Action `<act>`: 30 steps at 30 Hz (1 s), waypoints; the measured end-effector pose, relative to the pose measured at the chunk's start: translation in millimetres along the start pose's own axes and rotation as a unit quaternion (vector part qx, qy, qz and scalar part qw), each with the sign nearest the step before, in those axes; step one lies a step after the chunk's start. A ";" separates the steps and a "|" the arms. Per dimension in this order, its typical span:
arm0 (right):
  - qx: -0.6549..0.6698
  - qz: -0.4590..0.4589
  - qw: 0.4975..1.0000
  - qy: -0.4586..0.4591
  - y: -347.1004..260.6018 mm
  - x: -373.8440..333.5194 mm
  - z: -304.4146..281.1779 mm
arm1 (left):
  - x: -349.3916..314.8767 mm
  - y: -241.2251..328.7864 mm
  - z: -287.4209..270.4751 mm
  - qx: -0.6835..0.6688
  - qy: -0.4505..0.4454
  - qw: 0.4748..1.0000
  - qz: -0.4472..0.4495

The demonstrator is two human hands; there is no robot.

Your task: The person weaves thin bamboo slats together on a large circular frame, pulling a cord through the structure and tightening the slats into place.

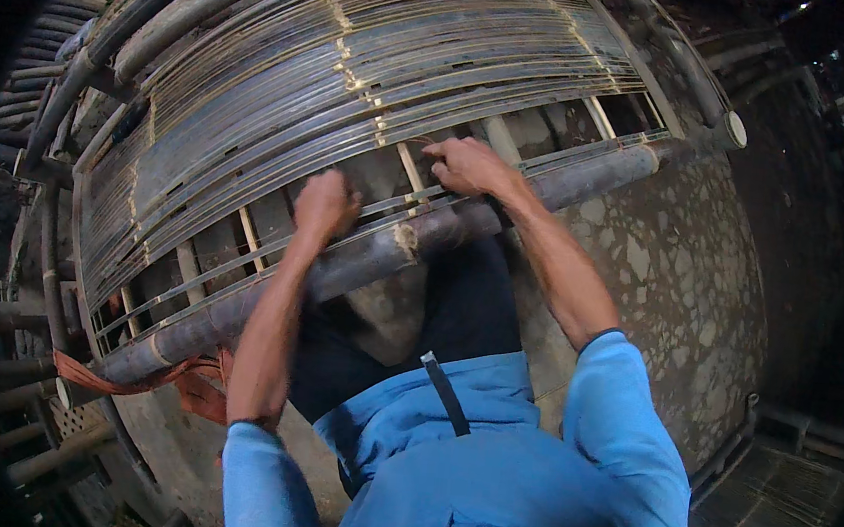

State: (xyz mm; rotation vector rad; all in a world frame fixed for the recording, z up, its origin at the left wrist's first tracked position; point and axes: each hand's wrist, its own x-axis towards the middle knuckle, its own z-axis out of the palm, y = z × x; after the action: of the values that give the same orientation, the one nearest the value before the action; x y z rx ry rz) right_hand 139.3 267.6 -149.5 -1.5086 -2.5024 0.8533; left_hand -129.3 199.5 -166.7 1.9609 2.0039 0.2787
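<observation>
A bamboo frame with long thin slats (256, 98) lies in front of me, a thick dark bamboo pole (373, 249) along its near edge. Over the gap behind that pole, my left hand (327, 205) is closed with its fingers curled; what it grips, if anything, is hidden. My right hand (466, 166) is held farther right and a little farther off, thumb and fingers pinched by a pale cross strip (410, 167). A thin reddish strand seems to show at its fingertips, too small to name. Pale binding (406, 240) wraps the pole between my hands.
An orange-red cloth (200, 388) is tied around the pole's left end. More bamboo poles (31, 315) crowd the left side. At right the floor (653, 314) is rough and stony, and another slatted bamboo piece (777, 505) lies at lower right.
</observation>
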 end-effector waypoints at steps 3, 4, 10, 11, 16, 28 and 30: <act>0.000 0.027 1.000 -0.005 27.9 17.4 22.4 | 51.5 54.7 36.5 -0.075 -0.095 0.993 0.011; 0.002 0.028 1.000 -0.009 23.3 19.4 19.4 | 56.7 60.9 42.1 -0.075 -0.099 0.992 0.008; 0.036 0.094 0.993 -0.062 4.1 4.8 2.7 | 37.0 62.0 46.5 -0.185 -0.033 0.980 0.065; 0.045 0.017 0.999 -0.002 -10.0 -1.5 -0.9 | 27.6 48.0 54.4 -0.076 0.212 0.952 0.208; 0.034 -0.157 0.960 0.230 -42.9 -71.5 -44.0 | -20.5 112.6 -36.4 -0.321 0.081 0.917 0.224; 0.354 -0.124 0.916 0.143 -34.4 -200.1 -128.8 | -188.7 -115.5 -220.0 0.188 0.245 0.949 0.059; 0.334 -0.093 0.928 0.134 -34.9 -200.6 -119.4 | -248.8 -199.6 -255.2 0.263 0.304 0.915 -0.045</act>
State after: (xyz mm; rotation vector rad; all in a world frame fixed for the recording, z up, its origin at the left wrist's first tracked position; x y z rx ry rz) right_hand 255.9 135.9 7.8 -1.0481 -1.8373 1.2027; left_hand -406.4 -34.1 21.8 2.2787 2.7980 0.3962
